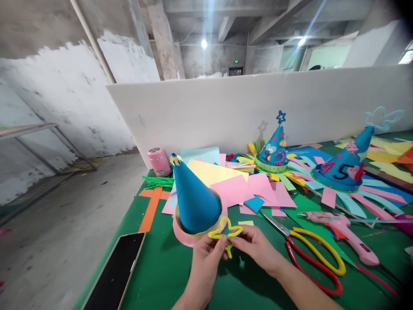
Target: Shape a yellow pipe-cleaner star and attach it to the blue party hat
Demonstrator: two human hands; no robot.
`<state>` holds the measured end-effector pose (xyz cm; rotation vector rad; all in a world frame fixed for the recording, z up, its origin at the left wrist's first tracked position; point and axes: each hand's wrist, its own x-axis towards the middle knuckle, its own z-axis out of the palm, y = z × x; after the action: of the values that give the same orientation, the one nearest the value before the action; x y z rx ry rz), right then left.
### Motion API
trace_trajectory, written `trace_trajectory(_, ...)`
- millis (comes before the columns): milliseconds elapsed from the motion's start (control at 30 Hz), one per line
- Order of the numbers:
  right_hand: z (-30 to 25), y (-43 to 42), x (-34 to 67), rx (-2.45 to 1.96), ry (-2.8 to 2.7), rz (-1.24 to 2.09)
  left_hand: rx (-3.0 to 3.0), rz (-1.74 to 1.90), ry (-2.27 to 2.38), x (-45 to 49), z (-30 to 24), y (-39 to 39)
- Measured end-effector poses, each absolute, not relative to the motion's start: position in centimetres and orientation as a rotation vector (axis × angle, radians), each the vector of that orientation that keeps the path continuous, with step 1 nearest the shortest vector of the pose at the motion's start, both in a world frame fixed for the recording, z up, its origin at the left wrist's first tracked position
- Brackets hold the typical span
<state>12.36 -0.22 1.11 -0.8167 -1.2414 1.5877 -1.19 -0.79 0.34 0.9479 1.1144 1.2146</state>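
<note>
Both hands pinch a yellow pipe-cleaner star (225, 231) just above the green table (167, 271). My left hand (206, 260) grips its lower left side, fingers closed. My right hand (254, 247) holds its right arm and twisted stem. Directly behind the star stands a blue paper cone hat (192, 198) with a pink brim, tilted slightly left, a small yellow bit at its tip.
A dark phone (114, 273) lies at the table's left edge. Red-and-yellow scissors (309, 254) and a pink glue gun (345, 230) lie to the right. Two decorated blue hats (274, 150) (346, 165) stand on coloured paper strips at the back. A pink cup (158, 161) sits by the white divider (245, 103).
</note>
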Motion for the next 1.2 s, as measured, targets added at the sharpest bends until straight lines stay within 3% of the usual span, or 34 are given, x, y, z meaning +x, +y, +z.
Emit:
trace_trajectory(400,1.7,-0.1,12.8,-0.967,-1.083,1.395,0.995,1.239,1.086,-1.7,1.7,-1.5)
trace_trajectory(567,7.2,2.6,13.4,-0.829,-1.022,1.269,1.420,1.364,1.233,-4.0,4.7,-1.8)
trace_trajectory(733,13.5,6.6,10.8,-0.676,-1.110,1.133,1.641,1.814,1.537,-5.5,9.4,1.7)
trace_trajectory(867,15.3,8.7,8.4,-0.614,-1.138,1.126,1.731,1.739,1.632,-5.1,11.7,5.0)
trace_trajectory(1200,15.1,9.6,8.4,-0.641,-1.159,1.191,1.706,1.629,1.309,-5.1,11.9,7.3)
